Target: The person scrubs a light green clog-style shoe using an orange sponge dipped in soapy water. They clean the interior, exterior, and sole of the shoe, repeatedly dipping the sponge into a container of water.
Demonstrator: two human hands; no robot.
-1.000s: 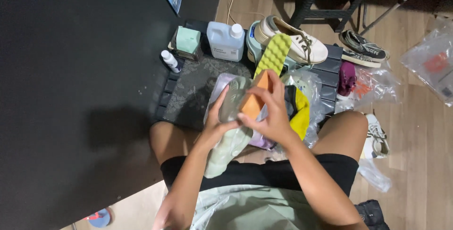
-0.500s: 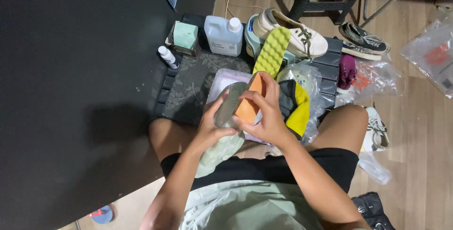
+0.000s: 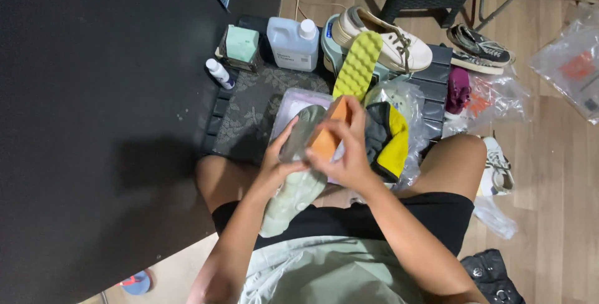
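Head view, left to right: my left hand (image 3: 279,168) has its fingers wrapped around a pale green foam clog (image 3: 294,185) held over my lap, and my right hand (image 3: 345,154) pinches an orange sponge (image 3: 327,137) against its upper side. I judge the clog light, soft and springy, best gripped around its middle. Beyond sit a white jug (image 3: 292,44) and a yellow-green ridged sole (image 3: 358,64).
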